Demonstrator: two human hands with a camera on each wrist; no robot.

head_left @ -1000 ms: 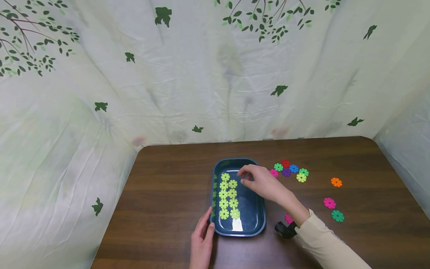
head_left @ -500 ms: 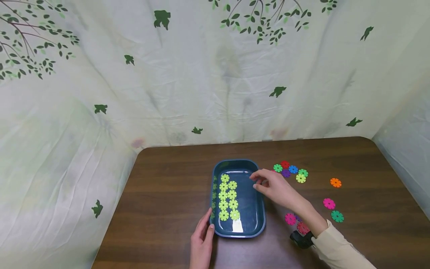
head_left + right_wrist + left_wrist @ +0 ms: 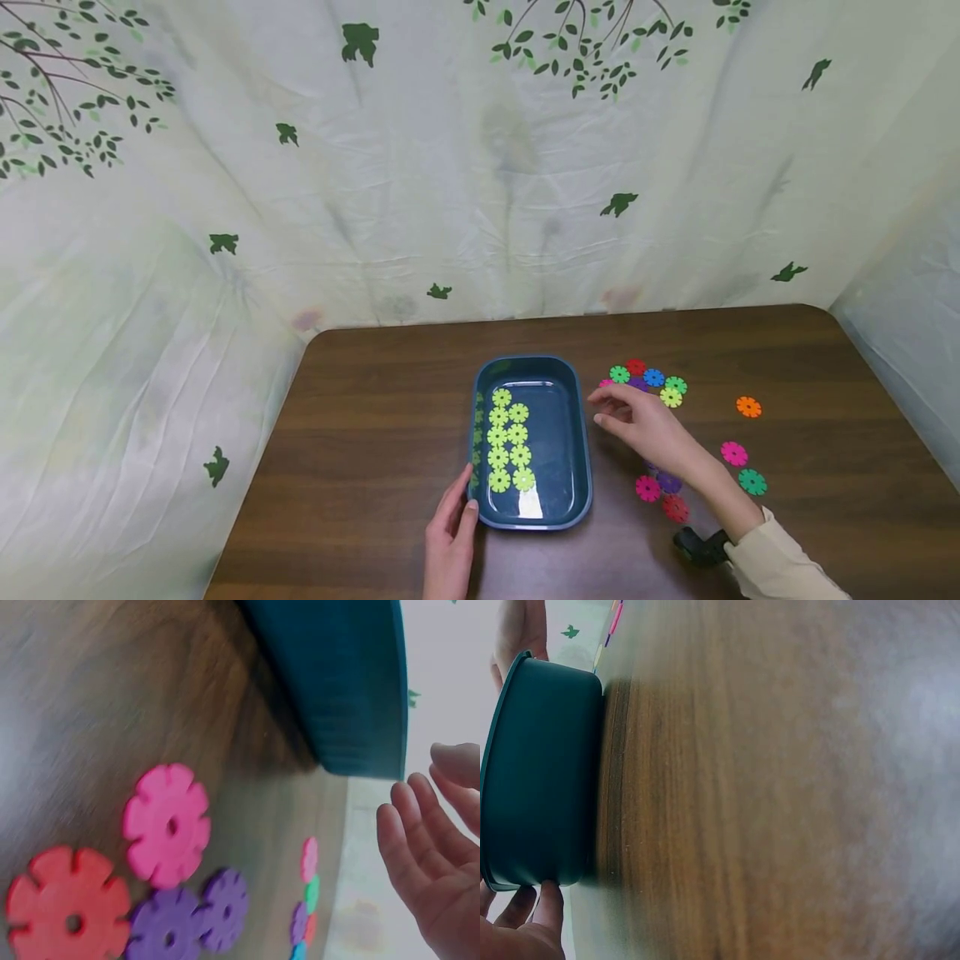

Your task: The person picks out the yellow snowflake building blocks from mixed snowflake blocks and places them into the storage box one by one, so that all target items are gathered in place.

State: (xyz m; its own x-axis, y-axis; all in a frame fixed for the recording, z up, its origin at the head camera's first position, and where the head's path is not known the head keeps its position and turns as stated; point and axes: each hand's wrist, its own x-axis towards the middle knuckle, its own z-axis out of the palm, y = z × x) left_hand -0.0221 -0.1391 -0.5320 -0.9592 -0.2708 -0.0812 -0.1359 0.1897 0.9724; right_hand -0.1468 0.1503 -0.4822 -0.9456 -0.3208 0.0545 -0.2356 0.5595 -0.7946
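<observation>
A deep blue tray (image 3: 558, 512) stands on the wooden table, with two columns of yellow-green notched plastic discs (image 3: 498, 436) along its left side. My left hand (image 3: 450, 537) rests against the tray's near left corner, thumb and fingers touching its outer wall; in the left wrist view its fingers (image 3: 550, 904) meet that wall. Just right of the tray's right rim, my right hand (image 3: 641, 425) hovers above the table. Its fingers are loosely bent and hold nothing, as the right wrist view shows, with thumb and fingers apart.
A cluster of mixed discs, including a blue disc (image 3: 654, 377), lies beyond my right hand. Nearer me are a pink disc (image 3: 647, 488), a red disc (image 3: 675, 508) and a purple disc (image 3: 669, 482). An orange disc (image 3: 748, 407) and a teal disc (image 3: 752, 482) lie farther right.
My right hand has moved right, from over the tray to beyond its right rim, uncovering purple and red discs near the wrist. My left hand stays at the tray's corner.
</observation>
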